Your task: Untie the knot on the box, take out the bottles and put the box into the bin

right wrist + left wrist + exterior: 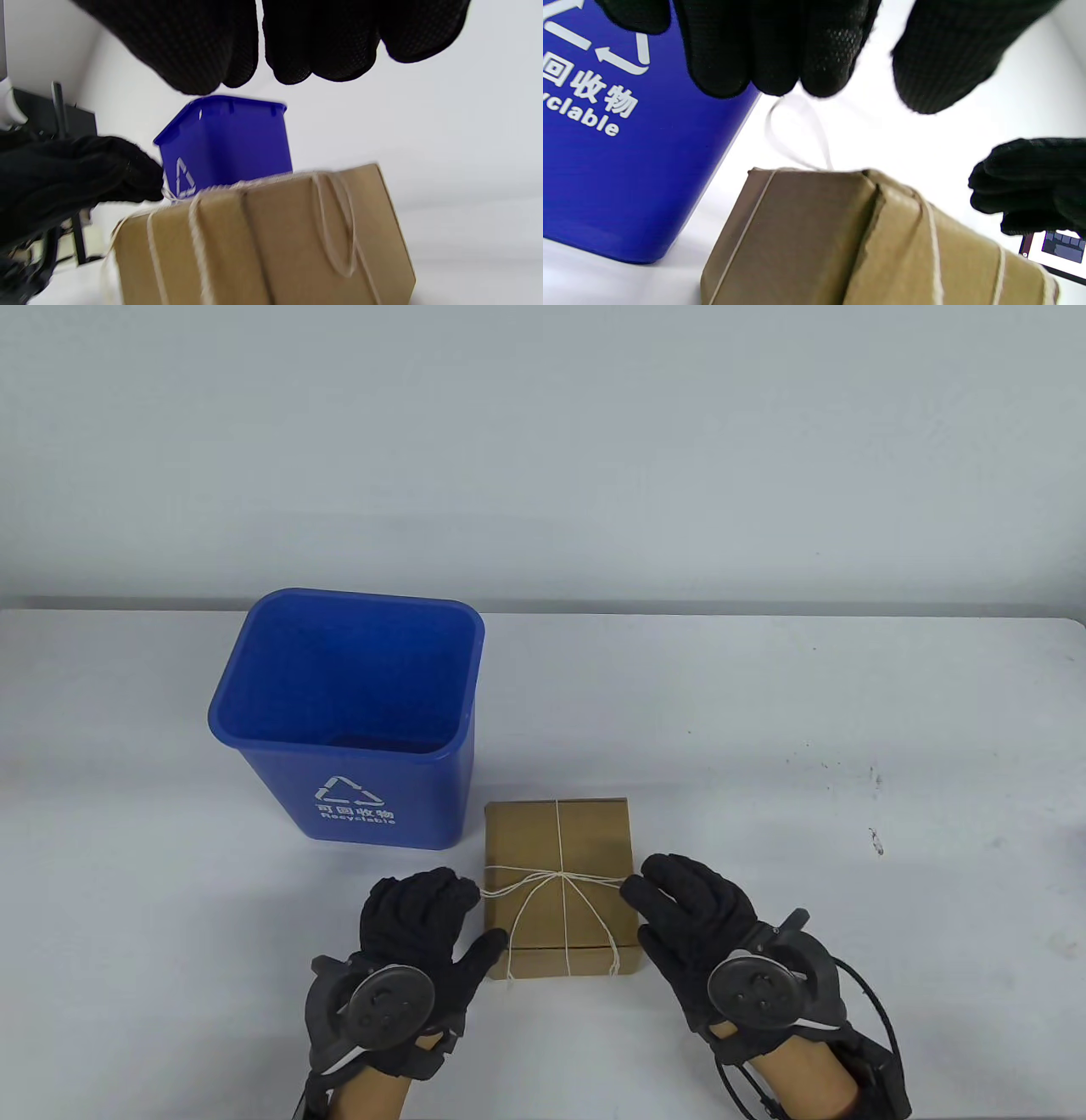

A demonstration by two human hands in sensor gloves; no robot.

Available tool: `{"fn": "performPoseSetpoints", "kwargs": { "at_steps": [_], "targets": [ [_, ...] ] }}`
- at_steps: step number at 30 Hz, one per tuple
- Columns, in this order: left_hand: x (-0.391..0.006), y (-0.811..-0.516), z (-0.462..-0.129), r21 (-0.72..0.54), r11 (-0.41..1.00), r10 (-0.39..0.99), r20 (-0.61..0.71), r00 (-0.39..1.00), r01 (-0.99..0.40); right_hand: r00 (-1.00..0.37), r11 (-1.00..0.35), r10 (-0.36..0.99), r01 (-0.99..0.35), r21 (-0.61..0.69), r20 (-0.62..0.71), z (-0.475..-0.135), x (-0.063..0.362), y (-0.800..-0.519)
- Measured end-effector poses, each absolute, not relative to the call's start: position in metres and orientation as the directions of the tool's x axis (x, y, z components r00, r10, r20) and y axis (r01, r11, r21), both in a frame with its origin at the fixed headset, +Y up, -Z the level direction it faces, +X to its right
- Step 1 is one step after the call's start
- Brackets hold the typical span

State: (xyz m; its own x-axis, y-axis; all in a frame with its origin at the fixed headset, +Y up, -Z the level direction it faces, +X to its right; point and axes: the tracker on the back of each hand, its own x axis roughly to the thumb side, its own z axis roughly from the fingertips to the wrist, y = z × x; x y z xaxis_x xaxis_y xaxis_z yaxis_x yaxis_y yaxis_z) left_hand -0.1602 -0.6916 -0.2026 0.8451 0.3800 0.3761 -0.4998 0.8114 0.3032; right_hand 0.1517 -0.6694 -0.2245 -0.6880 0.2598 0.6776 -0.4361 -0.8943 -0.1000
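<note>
Just in front of the bin, the box sits tied on the counter between your hands, left hand and right hand each pinching a string end, so pull outward along the box's width.

A matt brown cardboard box bound with rough pale string sits beside a glossy blue plastic bin.

Blue bin beyond the left hand, white recycling-arrows triangle on its front wall, beneath it white Chinese characters "可回收物", then the word "Recyclable"
</note>
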Motion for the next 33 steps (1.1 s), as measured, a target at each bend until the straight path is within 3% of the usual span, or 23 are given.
{"fn": "performPoseSetpoints", "kwargs": {
  "at_steps": [6, 17, 24, 33],
  "targets": [
    [-0.147, -0.691, -0.199, 0.261, 0.832, 0.322, 0.490, 0.810, -0.489, -0.680, -0.961, 0.169, -0.275, -0.035, 0.714, -0.228, 0.140, -0.683],
    [-0.112, -0.703, -0.204, 0.187, 0.930, 0.168, 0.550, 0.818, -0.316, -0.683, -0.971, 0.085, -0.220, -0.094, 0.725, -0.232, 0.126, -0.697],
    [-0.102, -0.706, -0.204, 0.183, 0.952, 0.106, 0.550, 0.828, -0.244, -0.681, -0.945, 0.120, -0.301, -0.127, 0.722, -0.232, 0.122, -0.700],
    [-0.100, -0.705, -0.203, 0.180, 0.957, 0.095, 0.553, 0.828, -0.229, -0.678, -0.897, 0.264, -0.433, -0.083, 0.685, -0.237, 0.126, -0.700]
  ]
}}
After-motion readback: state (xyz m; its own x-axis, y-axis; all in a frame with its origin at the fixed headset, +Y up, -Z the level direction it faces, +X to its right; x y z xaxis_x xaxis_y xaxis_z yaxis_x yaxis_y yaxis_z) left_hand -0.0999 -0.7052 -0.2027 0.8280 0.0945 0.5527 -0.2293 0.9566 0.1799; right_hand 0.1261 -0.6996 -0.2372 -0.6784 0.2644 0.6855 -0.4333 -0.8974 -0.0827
